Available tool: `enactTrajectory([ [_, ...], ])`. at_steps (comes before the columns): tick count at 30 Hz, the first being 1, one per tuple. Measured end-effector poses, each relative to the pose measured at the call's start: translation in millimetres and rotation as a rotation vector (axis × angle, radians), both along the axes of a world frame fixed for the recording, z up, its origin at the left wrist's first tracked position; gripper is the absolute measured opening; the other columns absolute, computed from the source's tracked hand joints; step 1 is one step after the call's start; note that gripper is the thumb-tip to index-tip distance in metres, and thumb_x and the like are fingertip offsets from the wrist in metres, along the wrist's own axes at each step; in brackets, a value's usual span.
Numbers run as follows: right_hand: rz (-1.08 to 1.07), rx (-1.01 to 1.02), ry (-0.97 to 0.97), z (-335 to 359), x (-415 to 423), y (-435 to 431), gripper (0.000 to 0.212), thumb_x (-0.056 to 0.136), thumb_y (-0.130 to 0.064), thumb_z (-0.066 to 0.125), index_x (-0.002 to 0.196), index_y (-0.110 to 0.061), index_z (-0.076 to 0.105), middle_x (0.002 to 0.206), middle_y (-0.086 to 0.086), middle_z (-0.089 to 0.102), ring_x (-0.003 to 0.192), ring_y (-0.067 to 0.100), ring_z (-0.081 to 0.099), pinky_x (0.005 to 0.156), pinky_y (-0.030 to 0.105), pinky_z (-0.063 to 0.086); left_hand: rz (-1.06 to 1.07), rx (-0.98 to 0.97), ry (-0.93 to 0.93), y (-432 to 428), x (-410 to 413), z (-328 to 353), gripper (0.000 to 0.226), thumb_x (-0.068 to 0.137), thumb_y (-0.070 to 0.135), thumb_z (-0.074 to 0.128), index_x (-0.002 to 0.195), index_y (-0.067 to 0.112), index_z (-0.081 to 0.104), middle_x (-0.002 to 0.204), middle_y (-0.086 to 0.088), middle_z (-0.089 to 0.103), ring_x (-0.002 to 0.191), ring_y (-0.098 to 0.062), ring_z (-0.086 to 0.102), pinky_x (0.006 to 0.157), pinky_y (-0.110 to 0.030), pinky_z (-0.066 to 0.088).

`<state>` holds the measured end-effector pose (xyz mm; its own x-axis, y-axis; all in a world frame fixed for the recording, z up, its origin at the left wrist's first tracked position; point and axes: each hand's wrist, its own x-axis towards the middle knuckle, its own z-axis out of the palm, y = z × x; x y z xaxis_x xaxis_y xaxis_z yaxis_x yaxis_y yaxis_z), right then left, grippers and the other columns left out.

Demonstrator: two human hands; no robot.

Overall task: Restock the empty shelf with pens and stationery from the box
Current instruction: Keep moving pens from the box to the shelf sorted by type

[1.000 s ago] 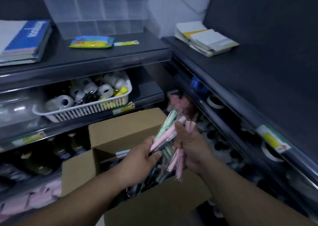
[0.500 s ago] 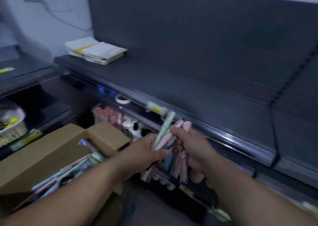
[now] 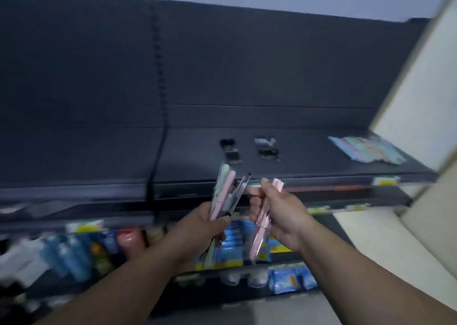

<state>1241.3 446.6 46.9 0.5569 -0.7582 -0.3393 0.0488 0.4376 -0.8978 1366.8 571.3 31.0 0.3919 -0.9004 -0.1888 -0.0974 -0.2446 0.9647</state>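
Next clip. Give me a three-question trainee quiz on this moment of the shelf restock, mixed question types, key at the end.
1. True or false: the left hand holds nothing.
2. The pastel pens lying on the dark shelf are toward its: A) left end, B) middle, C) right end.
3. What colour are the packaged pens gripped by the right hand?
Key: 1 false, it grips a bundle of pens; 2 C; 3 pink.

Lower shelf goods (image 3: 74, 255) motion-blurred.
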Motion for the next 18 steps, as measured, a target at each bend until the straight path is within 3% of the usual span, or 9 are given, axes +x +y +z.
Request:
enactTrajectory([
  [4, -0.227, -0.096, 0.139, 1, -82, -62, 0.046, 0.098, -0.045, 0.046, 0.076, -0.012, 0.069, 0.074, 0.003, 0.068, 0.063, 0.016, 0.055, 0.062, 0.030, 0.046, -0.104, 0.018, 0.024, -76, -59, -1, 0.006, 0.095, 0.019, 0.055, 0.092, 0.016, 0.051, 0.059, 0.000, 0.054, 0.049, -0.010, 0.048, 0.050, -0.022, 0.037],
  [7, -0.353, -0.227, 0.349, -3, -124, -101, 0.053, 0.096, -0.057, 0.038, 0.081, -0.018, 0.072, 0.082, 0.003, 0.069, 0.068, 0.017, 0.053, 0.067, 0.032, 0.042, -0.158, 0.021, 0.019, -127, -88, 0, 0.011, 0.095, 0.023, 0.056, 0.095, 0.013, 0.052, 0.057, 0.003, 0.055, 0.056, -0.016, 0.048, 0.060, -0.031, 0.038],
  [10, -0.435, -0.313, 0.443, -6, -148, -134, 0.055, 0.096, -0.060, 0.031, 0.084, -0.021, 0.068, 0.073, 0.009, 0.067, 0.062, 0.017, 0.058, 0.060, 0.030, 0.040, -0.192, 0.007, 0.026, -176, -103, -3, 0.011, 0.095, 0.023, 0.055, 0.097, 0.012, 0.054, 0.059, 0.001, 0.056, 0.061, -0.019, 0.048, 0.065, -0.034, 0.039],
  [12, -0.497, -0.341, 0.460, -8, -157, -161, 0.053, 0.096, -0.058, 0.032, 0.084, -0.020, 0.067, 0.063, 0.004, 0.064, 0.050, 0.009, 0.059, 0.056, 0.029, 0.041, -0.207, 0.009, 0.048, -211, -107, -6, 0.009, 0.095, 0.023, 0.056, 0.095, 0.014, 0.054, 0.064, 0.000, 0.056, 0.065, -0.019, 0.049, 0.068, -0.035, 0.042],
  [16, -0.574, -0.338, 0.467, -5, -169, -226, 0.052, 0.095, -0.057, 0.037, 0.080, -0.018, 0.068, 0.053, 0.003, 0.057, 0.055, 0.016, 0.057, 0.066, 0.035, 0.046, -0.248, -0.048, 0.116, -289, -107, -4, 0.003, 0.094, 0.016, 0.055, 0.094, 0.013, 0.053, 0.070, 0.000, 0.054, 0.060, -0.011, 0.050, 0.062, -0.026, 0.045],
  [18, -0.615, -0.325, 0.493, 1, -174, -261, 0.052, 0.094, -0.057, 0.041, 0.076, -0.017, 0.069, 0.045, -0.002, 0.057, 0.048, 0.012, 0.057, 0.061, 0.032, 0.046, -0.255, -0.060, 0.112, -328, -105, 3, 0.002, 0.094, 0.015, 0.055, 0.094, 0.014, 0.054, 0.075, 0.000, 0.055, 0.062, -0.011, 0.051, 0.062, -0.026, 0.045],
])
